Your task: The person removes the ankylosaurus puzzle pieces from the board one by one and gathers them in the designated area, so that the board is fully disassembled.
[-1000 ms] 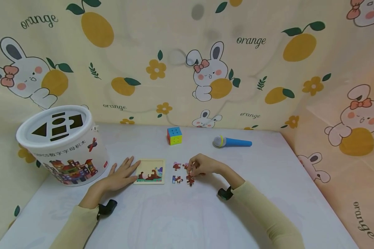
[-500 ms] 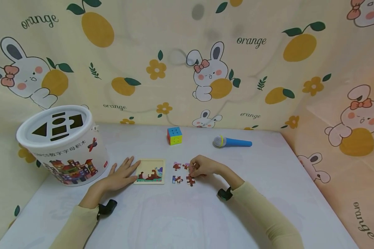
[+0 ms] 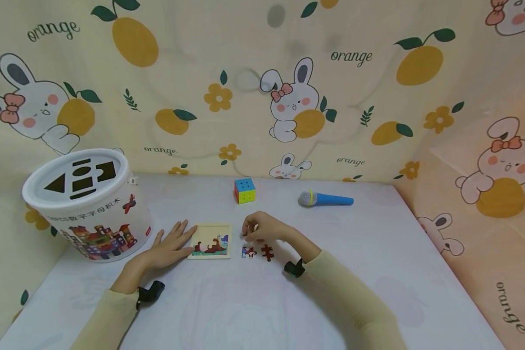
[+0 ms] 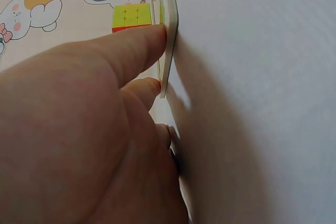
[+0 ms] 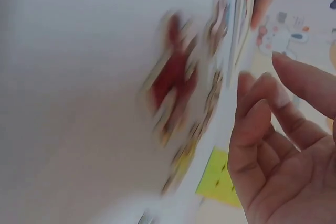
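Observation:
My left hand (image 3: 171,247) lies spread on the table, its fingertips and thumb touching the left edge of a small wooden puzzle board (image 3: 209,229) with a partly filled dog picture. In the left wrist view, the thumb (image 4: 139,45) rests against the board's edge (image 4: 170,30). My right hand (image 3: 267,226) hovers over loose jigsaw pieces with loosely bent fingers. The right wrist view shows a gap between thumb and fingers, holding nothing visible. A brown jigsaw piece (image 3: 267,253) and a multicoloured one (image 3: 249,252) lie below it; the hand covers the upper pieces in the head view.
A Rubik's cube (image 3: 245,191) and a blue toy microphone (image 3: 332,200) lie toward the back of the table. A large white lidded bucket (image 3: 92,214) with block pictures stands at the left. A patterned cloth (image 3: 192,63) hangs behind.
My right hand has moved left from the right-hand pieces to above the upper-left one, uncovering the brown piece. The left hand stays on the board.

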Tool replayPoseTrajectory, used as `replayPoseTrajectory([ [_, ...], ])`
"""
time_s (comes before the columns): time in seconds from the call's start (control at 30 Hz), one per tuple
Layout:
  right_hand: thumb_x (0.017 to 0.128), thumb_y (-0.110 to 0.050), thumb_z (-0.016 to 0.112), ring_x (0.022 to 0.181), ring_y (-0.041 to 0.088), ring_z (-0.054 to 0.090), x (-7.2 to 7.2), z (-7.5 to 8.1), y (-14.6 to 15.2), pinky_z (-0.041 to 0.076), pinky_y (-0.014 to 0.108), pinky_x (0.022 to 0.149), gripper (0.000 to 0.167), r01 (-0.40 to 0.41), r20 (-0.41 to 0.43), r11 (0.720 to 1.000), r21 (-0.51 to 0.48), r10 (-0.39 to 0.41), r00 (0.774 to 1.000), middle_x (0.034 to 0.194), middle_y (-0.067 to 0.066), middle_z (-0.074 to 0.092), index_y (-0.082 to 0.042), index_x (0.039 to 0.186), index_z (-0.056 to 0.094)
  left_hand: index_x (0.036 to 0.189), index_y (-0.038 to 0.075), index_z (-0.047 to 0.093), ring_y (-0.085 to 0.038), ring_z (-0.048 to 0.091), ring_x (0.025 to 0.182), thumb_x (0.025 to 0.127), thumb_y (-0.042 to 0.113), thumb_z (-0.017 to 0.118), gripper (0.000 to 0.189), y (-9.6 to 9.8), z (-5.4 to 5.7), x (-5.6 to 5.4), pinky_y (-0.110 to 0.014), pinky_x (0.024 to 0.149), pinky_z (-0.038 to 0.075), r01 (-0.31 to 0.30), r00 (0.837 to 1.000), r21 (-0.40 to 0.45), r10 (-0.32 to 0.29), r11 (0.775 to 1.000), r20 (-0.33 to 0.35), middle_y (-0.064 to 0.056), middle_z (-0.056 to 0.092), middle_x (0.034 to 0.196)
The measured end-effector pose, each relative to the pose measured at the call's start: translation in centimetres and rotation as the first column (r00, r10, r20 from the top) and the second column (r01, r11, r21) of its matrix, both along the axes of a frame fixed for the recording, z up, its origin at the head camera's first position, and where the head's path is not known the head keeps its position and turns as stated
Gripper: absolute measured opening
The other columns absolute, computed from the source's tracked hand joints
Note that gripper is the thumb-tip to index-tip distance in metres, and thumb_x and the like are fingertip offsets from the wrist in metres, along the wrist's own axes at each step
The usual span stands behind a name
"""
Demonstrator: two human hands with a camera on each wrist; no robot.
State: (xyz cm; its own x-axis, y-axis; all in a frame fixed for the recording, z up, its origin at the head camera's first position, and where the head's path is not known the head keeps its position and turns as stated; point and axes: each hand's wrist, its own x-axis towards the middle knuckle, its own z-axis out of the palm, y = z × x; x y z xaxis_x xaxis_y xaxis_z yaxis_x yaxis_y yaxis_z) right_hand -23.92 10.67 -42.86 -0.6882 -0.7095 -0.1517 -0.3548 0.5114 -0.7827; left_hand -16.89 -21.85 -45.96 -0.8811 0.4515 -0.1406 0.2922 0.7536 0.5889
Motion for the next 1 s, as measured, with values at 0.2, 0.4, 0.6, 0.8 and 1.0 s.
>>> replayPoseTrajectory([
  [0.2,0.086,-0.002,0.075,0.082,0.019,0.057,-0.2,-0.4,-3.0,0.047,0.021,0.068,0.022,-0.018,-0.088,1.0,0.009,0.019,0.996,0.091,0.007,0.063,0.002,0.107,0.067,0.158,0.007,0.023,-0.048,-0.007,0.148,0.103,0.039,0.049,0.069,-0.2,-0.5,-0.2,-0.07,0.108,-0.016,0.001,1.0,-0.006,-0.001,1.0,-0.009,-0.028,0.001,0.163],
  [0.4,0.084,-0.005,0.078,0.09,0.018,0.056,0.2,-0.5,-5.4,0.048,0.026,0.075,0.033,-0.003,-0.091,0.998,0.063,0.009,0.996,0.104,0.009,0.063,-0.002,0.115,0.068,0.158,0.007,0.024,-0.048,-0.005,0.149,0.103,0.04,0.049,0.069,0.1,-0.2,-0.1,-0.069,0.109,-0.014,-0.005,1.0,-0.038,0.005,0.999,-0.005,-0.026,0.002,0.164],
  [0.6,0.082,-0.008,0.082,0.095,0.016,0.053,0.3,-0.6,-6.9,0.047,0.026,0.082,0.036,0.015,-0.133,0.99,0.139,0.004,0.991,0.105,0.004,0.062,-0.005,0.115,0.068,0.158,0.007,0.024,-0.048,-0.005,0.149,0.103,0.04,0.049,0.069,0.1,-0.1,-0.1,-0.07,0.109,-0.014,-0.005,1.0,-0.037,0.005,0.999,0.003,-0.026,0.002,0.163],
  [0.8,0.083,-0.007,0.081,0.093,0.015,0.053,0.2,-1.0,-7.5,0.047,0.025,0.082,0.03,-0.002,-0.124,0.983,0.184,0.025,0.992,0.1,0.002,0.06,-0.007,0.111,0.068,0.158,0.006,0.024,-0.048,-0.006,0.148,0.103,0.04,0.049,0.069,0.2,0.0,0.0,-0.07,0.109,-0.014,-0.006,1.0,-0.039,0.006,0.999,0.005,-0.027,0.002,0.163],
  [1.0,0.083,-0.007,0.081,0.089,0.015,0.052,0.4,-0.7,-7.7,0.046,0.025,0.08,0.029,-0.008,-0.13,0.979,0.205,0.035,0.991,0.098,0.004,0.06,-0.005,0.108,0.066,0.158,0.007,0.024,-0.048,-0.005,0.149,0.103,0.04,0.049,0.069,0.2,-0.1,-0.1,-0.07,0.109,-0.014,-0.008,1.0,-0.039,0.008,0.999,-0.004,-0.026,0.002,0.163],
])
